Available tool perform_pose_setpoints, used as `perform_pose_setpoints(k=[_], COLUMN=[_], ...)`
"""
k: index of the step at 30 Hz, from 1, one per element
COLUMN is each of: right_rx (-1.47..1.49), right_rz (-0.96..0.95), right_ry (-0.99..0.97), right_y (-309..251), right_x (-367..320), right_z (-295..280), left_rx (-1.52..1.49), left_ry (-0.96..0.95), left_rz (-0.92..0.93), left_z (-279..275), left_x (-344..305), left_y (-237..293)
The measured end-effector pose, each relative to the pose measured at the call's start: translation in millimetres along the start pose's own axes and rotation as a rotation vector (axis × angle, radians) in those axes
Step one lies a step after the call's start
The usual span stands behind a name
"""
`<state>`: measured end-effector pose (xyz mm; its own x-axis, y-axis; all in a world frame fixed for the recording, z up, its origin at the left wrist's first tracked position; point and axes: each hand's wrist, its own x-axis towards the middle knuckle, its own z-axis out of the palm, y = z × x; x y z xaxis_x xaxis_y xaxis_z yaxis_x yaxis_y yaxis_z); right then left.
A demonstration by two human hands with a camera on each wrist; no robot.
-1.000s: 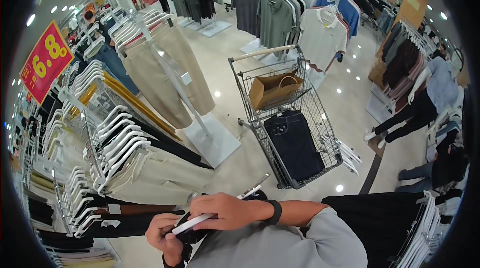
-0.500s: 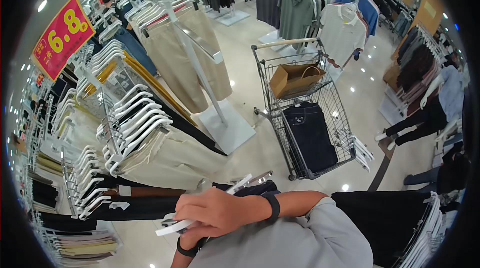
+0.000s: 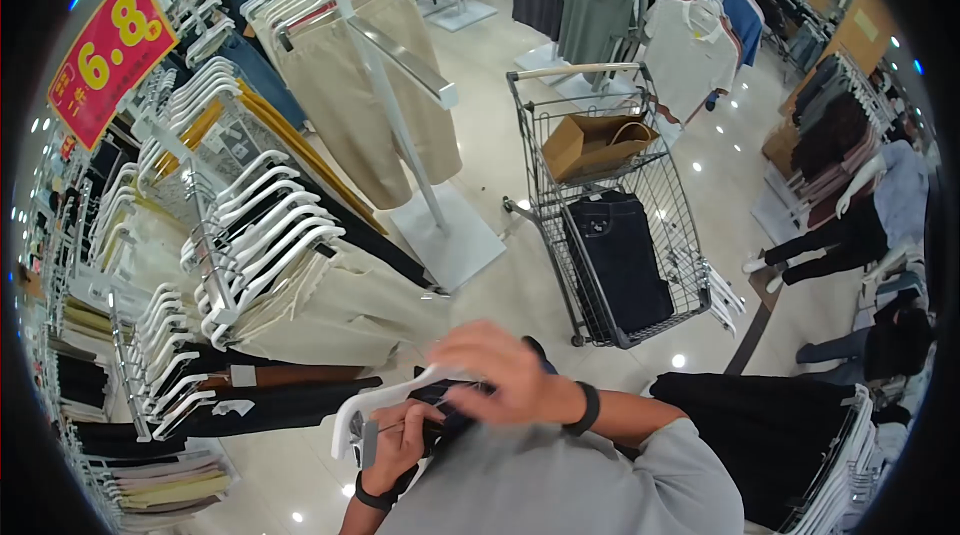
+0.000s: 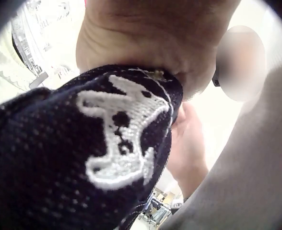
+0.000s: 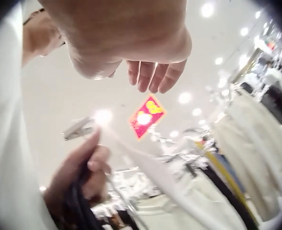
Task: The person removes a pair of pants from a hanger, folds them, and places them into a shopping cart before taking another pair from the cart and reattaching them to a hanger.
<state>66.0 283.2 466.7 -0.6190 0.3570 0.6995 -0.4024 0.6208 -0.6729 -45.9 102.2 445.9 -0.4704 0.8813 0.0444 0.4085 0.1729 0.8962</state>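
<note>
My left hand pinches a dark denim garment close to a clip of a white hanger. A white embroidered animal figure fills much of the cloth in the left wrist view. Blurred, my right hand is over the far part of the hanger. The right wrist view has its fingers loosely extended with nothing between them, while the hanger runs lower down beside the left hand. Most of the garment is hidden behind my arms in the head view.
A shopping cart stands ahead, holding a brown paper bag and folded dark jeans. Racks with cream trousers and white hangers line the left. Black trousers hang close at right, with a mannequin beyond.
My right hand, earlier gripping the hanger, has loosened and moved right. The hanger has turned, its clip end now beside the left hand. The head view has shifted a little.
</note>
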Motion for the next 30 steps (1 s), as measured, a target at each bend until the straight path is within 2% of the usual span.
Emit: perform_pose_setpoints(k=[2, 5, 7, 8, 9, 11, 15, 17, 20, 25, 30], right_rx=[-0.26, -0.649, -0.884, -0.927, -0.966, -0.867, -0.704, -0.722, -0.746, -0.702, -0.666], right_rz=[0.144, 0.433, 0.676, 0.796, 0.894, 1.007, 1.065, 1.183, 1.125, 1.082, 1.124], right_ry=[0.117, 0.248, 0.158, 0.104, 0.049, -0.078, -0.019, 0.055, 0.001, 0.027, 0.007], right_y=[36.9, 133.0, 183.2, 208.4, 224.9, 246.5, 282.9, 298.3, 304.3, 306.6, 315.7], right_x=[-28.9, -101.1, -158.3, -193.2, -221.9, -260.7, -283.4, -286.4, -288.4, -282.0, -273.6], right_z=[-34.8, -92.4, -126.3, -138.7, -144.6, -149.7, -140.5, -137.6, -140.6, -146.8, -158.6], left_rx=[-0.033, 0.034, 0.058, 0.08, 0.165, 0.122, 0.084, 0.091, 0.075, 0.06, 0.046], left_ry=[0.03, 0.057, 0.107, 0.152, 0.118, 0.148, 0.197, 0.227, 0.251, 0.303, 0.273], left_rz=[0.039, -0.049, -0.013, 0.032, 0.028, -0.03, -0.119, -0.139, -0.181, -0.207, -0.206], left_z=[6.2, 12.6, 24.1, 29.8, 32.2, 41.9, 61.7, 73.6, 86.9, 106.7, 117.0], left_x=[4.3, 12.7, 27.9, 35.9, 40.9, 47.9, 67.1, 78.5, 88.8, 107.8, 124.9], left_y=[-7.6, -3.1, 11.0, 18.7, 24.3, 21.7, 30.7, 37.2, 42.1, 53.7, 58.8])
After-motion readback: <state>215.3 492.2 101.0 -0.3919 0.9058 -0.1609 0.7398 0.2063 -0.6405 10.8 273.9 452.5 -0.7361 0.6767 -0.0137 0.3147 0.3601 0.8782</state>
